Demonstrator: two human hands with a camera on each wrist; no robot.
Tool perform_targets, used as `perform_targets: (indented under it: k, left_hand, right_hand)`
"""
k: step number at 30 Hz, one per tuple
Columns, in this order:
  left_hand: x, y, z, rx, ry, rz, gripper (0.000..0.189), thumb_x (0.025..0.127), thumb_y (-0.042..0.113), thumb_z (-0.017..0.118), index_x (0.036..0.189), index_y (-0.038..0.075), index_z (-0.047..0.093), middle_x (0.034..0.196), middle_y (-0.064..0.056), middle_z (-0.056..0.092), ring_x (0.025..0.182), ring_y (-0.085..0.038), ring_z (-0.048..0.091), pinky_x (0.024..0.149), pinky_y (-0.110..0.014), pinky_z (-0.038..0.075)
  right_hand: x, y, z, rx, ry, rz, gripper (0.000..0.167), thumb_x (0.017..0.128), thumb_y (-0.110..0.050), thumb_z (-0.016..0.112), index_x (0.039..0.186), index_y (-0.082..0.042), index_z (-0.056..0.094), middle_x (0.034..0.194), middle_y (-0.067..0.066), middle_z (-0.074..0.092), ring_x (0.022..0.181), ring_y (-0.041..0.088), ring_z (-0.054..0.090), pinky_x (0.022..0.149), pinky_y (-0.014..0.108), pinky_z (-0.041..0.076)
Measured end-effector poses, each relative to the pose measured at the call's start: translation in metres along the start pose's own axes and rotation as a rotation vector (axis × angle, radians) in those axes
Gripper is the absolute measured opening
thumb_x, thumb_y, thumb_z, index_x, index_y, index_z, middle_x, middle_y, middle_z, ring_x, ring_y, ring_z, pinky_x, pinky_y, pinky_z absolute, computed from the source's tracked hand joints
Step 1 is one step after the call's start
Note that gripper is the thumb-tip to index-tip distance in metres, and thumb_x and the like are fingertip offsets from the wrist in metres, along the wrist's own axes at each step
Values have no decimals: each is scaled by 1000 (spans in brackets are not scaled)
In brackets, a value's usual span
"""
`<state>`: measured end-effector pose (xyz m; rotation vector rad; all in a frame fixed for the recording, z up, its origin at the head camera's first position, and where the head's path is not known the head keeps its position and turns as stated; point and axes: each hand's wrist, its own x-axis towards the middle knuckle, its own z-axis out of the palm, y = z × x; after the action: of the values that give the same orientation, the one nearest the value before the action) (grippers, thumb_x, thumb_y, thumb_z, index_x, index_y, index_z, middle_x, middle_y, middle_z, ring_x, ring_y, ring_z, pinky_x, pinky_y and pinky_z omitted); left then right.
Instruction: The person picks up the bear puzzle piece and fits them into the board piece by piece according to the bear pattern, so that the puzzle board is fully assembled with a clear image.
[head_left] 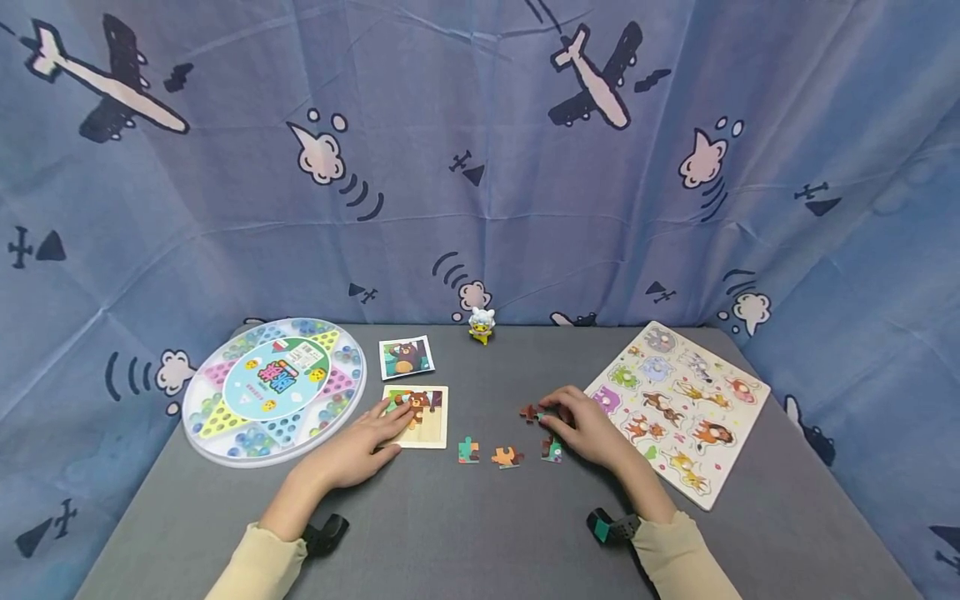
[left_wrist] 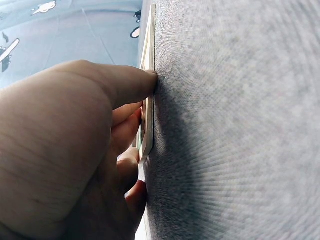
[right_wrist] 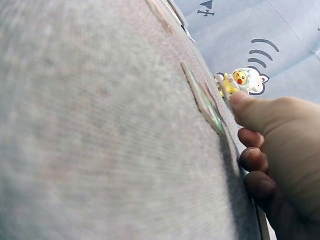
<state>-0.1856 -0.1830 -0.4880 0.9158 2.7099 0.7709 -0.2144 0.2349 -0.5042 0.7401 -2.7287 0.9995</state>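
My left hand [head_left: 363, 446] rests on a small wooden tray puzzle [head_left: 438, 425] with a partly filled bear picture. Its fingers lie over the picture, while the thumb touches the near edge of the tray, seen side-on in the left wrist view. With thumb and fingertips, my right hand [head_left: 588, 427] pinches a dark brown and green jigsaw piece [head_left: 529, 413], low over the table; the right wrist view hides this piece. Closer to me lie a green piece [head_left: 468, 451], an orange-brown piece [head_left: 507, 457] and another green-brown piece [head_left: 552, 451].
A bear picture card [head_left: 406, 357] lies behind the tray. The round marble board game [head_left: 352, 417] is at left, and an animal peg puzzle board [head_left: 716, 479] at right. A small white-and-yellow figurine [head_left: 482, 325] stands at the table's back edge, before a patterned curtain [head_left: 495, 167].
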Motion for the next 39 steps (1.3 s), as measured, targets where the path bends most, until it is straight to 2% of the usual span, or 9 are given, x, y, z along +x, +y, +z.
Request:
perform_targets:
  k: [4, 8, 18, 30, 39]
  left_hand:
    - [1, 0, 0, -4, 4, -2, 56, 109, 18, 57, 162, 5, 43, 171, -14, 35, 160, -49, 18, 127, -67, 21]
    - [1, 0, 1, -17, 4, -4, 56, 109, 17, 58, 162, 6, 43, 171, -13, 35, 160, -50, 17, 127, -67, 21]
    - [0, -1, 1, -6, -4, -10, 57, 109, 18, 57, 163, 7, 42, 172, -12, 33, 160, -49, 16, 128, -66, 21]
    - [3, 0, 0, 5, 2, -15, 56, 110, 18, 56, 163, 7, 42, 172, -12, 34, 160, -48, 17, 128, -65, 22]
    - [1, 2, -4, 8, -1, -2, 55, 109, 16, 57, 161, 4, 44, 170, -15, 37, 158, -53, 20, 126, -67, 24]
  right_hand:
    - [3, -4, -3, -11, 2, 32, 21, 99, -15, 77, 119, -6, 75, 109, 6, 67, 81, 8, 53, 68, 26, 47]
    - [9, -5, -4, -9, 33, 23, 21, 98, -13, 78, 117, -5, 75, 106, 7, 66, 79, 8, 53, 66, 26, 47]
    - [37, -24, -7, 19, 69, 10, 21, 100, -14, 76, 119, -5, 74, 107, 9, 65, 74, 9, 51, 63, 27, 45]
    - [70, -63, 33, 54, 15, 32, 24, 101, -18, 75, 121, -5, 74, 111, 11, 64, 74, 11, 50, 65, 27, 43]
    - [79, -88, 65, 82, -8, 47, 23, 101, -18, 76, 119, -4, 75, 108, 9, 64, 70, 9, 48, 64, 25, 42]
